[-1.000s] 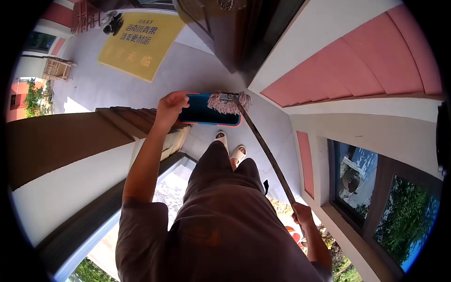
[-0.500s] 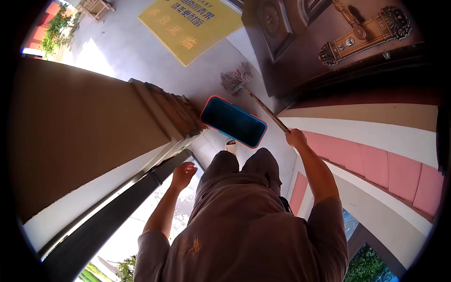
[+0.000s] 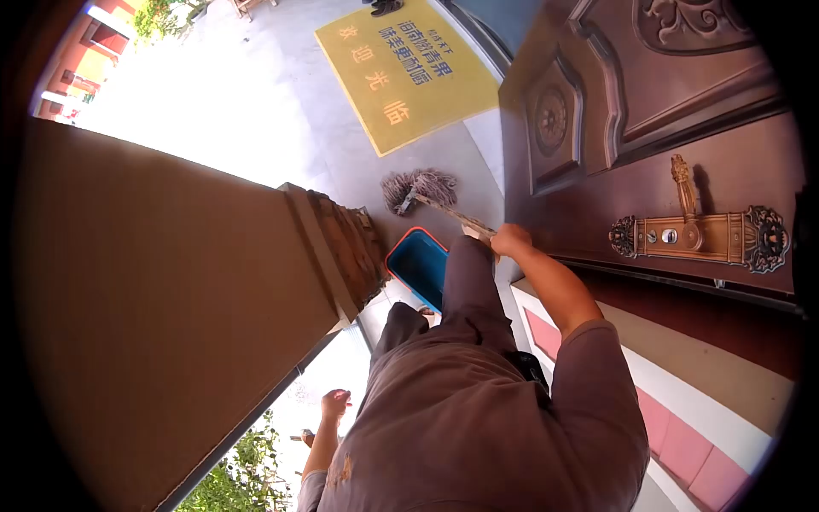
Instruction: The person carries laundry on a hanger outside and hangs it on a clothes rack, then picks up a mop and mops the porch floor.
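My right hand (image 3: pixel 512 241) is closed round the wooden handle of a mop (image 3: pixel 455 212). The mop's grey-brown string head (image 3: pixel 433 184) lies on the floor ahead of me, its strands spread out. Just short of it stands a blue rectangular bucket (image 3: pixel 418 263) with a red-orange rim, partly hidden behind my leg; its inside looks dark. My left hand (image 3: pixel 335 403) hangs low at my side, beside the wall edge, fingers loosely bent and nothing seen in them.
A brown door (image 3: pixel 631 179) with an ornate bronze handle (image 3: pixel 699 237) stands at right. On the left is a brown wall (image 3: pixel 171 299) with a rough broken corner (image 3: pixel 354 243). A yellow mat (image 3: pixel 409 68) with printed characters lies ahead, dark shoes (image 3: pixel 386 7) at its far edge.
I have stepped forward, one leg now beside the bucket and covering part of it. The mop head has shifted closer to the bucket's far side. My left hand has swung back and lower.
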Available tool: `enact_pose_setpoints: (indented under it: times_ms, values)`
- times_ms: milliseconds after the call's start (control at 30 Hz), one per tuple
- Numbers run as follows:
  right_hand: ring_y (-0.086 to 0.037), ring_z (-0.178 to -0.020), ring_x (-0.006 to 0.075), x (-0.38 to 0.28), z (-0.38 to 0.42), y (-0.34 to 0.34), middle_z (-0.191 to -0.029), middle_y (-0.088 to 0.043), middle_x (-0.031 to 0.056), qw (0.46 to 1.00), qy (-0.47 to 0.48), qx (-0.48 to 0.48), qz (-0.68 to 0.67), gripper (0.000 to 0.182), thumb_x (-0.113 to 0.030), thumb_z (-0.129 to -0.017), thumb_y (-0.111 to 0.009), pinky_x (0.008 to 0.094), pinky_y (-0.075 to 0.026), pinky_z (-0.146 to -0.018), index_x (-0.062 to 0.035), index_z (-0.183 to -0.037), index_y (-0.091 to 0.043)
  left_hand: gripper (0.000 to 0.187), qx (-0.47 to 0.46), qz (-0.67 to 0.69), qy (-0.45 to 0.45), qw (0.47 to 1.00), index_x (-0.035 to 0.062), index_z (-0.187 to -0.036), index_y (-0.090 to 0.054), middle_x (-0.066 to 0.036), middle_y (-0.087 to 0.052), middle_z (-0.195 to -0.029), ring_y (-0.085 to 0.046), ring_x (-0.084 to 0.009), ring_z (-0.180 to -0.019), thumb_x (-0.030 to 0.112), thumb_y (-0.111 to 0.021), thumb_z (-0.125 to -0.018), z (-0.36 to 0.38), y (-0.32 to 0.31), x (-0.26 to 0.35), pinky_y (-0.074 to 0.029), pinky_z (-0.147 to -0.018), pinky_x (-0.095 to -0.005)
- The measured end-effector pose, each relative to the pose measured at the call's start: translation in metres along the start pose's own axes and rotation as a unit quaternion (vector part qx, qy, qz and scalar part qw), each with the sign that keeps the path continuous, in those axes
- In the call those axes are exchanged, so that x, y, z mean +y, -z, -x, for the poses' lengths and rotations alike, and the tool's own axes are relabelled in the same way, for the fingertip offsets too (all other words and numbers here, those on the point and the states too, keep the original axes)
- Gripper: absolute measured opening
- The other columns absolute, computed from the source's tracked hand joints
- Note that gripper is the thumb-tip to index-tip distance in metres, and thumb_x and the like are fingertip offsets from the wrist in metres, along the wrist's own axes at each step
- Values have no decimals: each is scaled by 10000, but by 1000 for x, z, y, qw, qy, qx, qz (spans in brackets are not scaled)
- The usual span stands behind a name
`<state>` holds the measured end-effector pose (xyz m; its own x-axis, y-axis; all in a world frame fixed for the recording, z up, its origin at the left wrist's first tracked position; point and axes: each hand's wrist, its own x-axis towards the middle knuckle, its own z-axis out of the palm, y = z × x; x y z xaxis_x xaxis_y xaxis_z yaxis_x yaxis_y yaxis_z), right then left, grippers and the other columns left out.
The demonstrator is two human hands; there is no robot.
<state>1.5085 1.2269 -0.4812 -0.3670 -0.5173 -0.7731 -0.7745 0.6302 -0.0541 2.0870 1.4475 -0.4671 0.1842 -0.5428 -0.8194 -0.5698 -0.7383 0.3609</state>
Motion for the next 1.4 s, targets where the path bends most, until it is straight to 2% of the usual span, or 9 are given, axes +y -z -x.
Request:
enact_pose_setpoints:
  times_ms: [233, 267, 367, 567, 667, 833, 1033, 1233, 1400]
  values:
    - [-589, -1121, 339, -84, -141, 26, -1183, -612, 227, 995, 86, -22, -39, 448, -346, -862, -556, 417, -459, -952, -5, -1138, -643, 293, 52, -2, 76, 996, 3, -991, -682, -95, -699, -836, -676, -193, -739, 220, -723, -799, -10, -39, 139, -547, -654, -318]
    - [-595, -1107, 340, -93, -204, -28, -1182, -616, 215, 960, 206, 184, -50, 442, -360, -866, -556, 416, -460, -954, -17, -1130, -647, 293, 59, 7, 84, 995, 3, -991, -682, -95, -699, -836, -676, -193, -739, 220, -723, -799, -20, -42, 137, -547, -654, -318]
    - [-618, -1037, 345, -164, -235, 48, -1082, -661, 163, 987, 155, -17, -25, 388, -385, -881, -530, 440, -477, -904, -84, -1096, -647, 337, 43, -109, -6, 993, 64, -1049, -683, -88, -710, -879, -683, -210, -845, 292, -726, -805, -30, -59, 145, -533, -744, -333]
    - [-627, -957, 362, -159, -236, 155, -1003, -670, 151, 977, 205, 6, -50, 330, -376, -886, -521, 472, -489, -809, -98, -1020, -636, 285, 66, 144, 69, 985, -22, -1067, -623, -114, -690, -856, -684, -193, -673, 177, -662, -866, -57, -76, 191, -545, -547, -281]
    - [-626, -960, 371, -120, -246, 175, -1003, -673, 139, 979, 201, -5, -17, 324, -375, -890, -512, 480, -490, -832, -101, -1020, -625, 239, 30, -56, 27, 998, -28, -953, -652, -101, -665, -780, -667, -187, -648, 196, -640, -871, -36, -63, 303, -568, -587, -306]
    - [-628, -954, 380, -108, -295, 182, -987, -677, 155, 977, 206, 0, 54, 332, -374, -880, -527, 474, -490, -839, -103, -1029, -647, 272, 64, 175, 85, 979, -25, -925, -660, -111, -674, -801, -665, -180, -649, 238, -638, -862, -75, -119, 258, -552, -575, -304]
    - [-639, -924, 369, -247, -336, 240, -980, -675, 171, 987, 141, -7, 80, 336, -379, -862, -555, 452, -493, -814, -84, -971, -677, 317, -20, -1, 52, 998, 27, -974, -684, -108, -699, -822, -685, -197, -693, 310, -611, -849, -148, -134, 305, -540, -681, -323]
    - [-616, -1002, 380, -512, -364, 268, -1054, -655, 194, 940, 278, 12, 199, 364, -360, -908, -513, 468, -481, -844, -42, -1036, -634, 313, 92, 310, 163, 932, -10, -1030, -655, -94, -688, -808, -642, -149, -633, 228, -673, -829, -208, -91, 407, -511, -594, -280]
    - [-614, -962, 394, -609, -338, 280, -995, -656, 202, 896, 385, 21, 219, 349, -351, -912, -503, 493, -475, -820, -40, -1033, -608, 312, 105, 418, 218, 875, -14, -1030, -652, -86, -692, -822, -641, -153, -616, 211, -689, -817, -213, -92, 428, -518, -592, -284]
